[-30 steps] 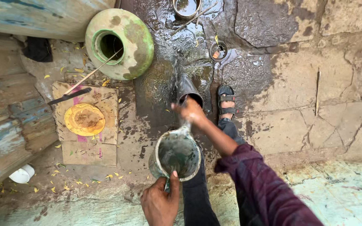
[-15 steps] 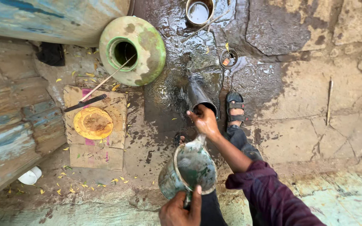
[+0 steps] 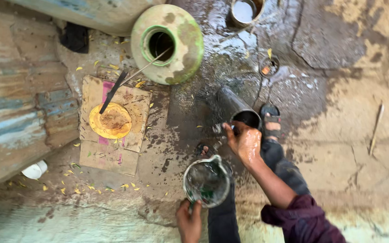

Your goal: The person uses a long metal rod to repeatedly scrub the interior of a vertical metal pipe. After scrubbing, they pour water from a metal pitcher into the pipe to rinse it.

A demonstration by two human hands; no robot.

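At the near edge of the scene, the person's left hand (image 3: pixel 189 221) is wrapped around the handle of a metal jug (image 3: pixel 207 182), fingers clamped tight on it. The jug hangs just above the wet stone floor (image 3: pixel 338 135), its open mouth facing up, its inside wet and streaked with green.

Just beyond the jug, the right hand (image 3: pixel 245 143) reaches forward out of a dark purple sleeve (image 3: pixel 302 220). Its wet fingers curl over the near rim of a dark metal cylinder (image 3: pixel 237 110), gripping the edge. The cylinder leans to the far left, its open end turned towards the person. A sandalled foot (image 3: pixel 272 123) stands just right of it; below, dark trousers (image 3: pixel 223 216) run down to the near edge.

To the left, flattened cardboard (image 3: pixel 111 148) lies on the ground with a round yellow disc (image 3: pixel 111 121) resting on it. A dark flat tool (image 3: pixel 112 92) lies across the disc's far edge. Yellow petals (image 3: pixel 75 191) are scattered around the cardboard, and a small white cup (image 3: pixel 34 170) lies on its side near weathered boards (image 3: pixel 19 112) at far left.

Farther off stands a green clay pot (image 3: pixel 169 42), worn and blotched, with a thin stick (image 3: pixel 145 67) leaning out of its round mouth. Right of it, a small round lid (image 3: pixel 269 67) sits in the wet patch. At the far edge, a metal can (image 3: pixel 246 11) holds pale liquid.
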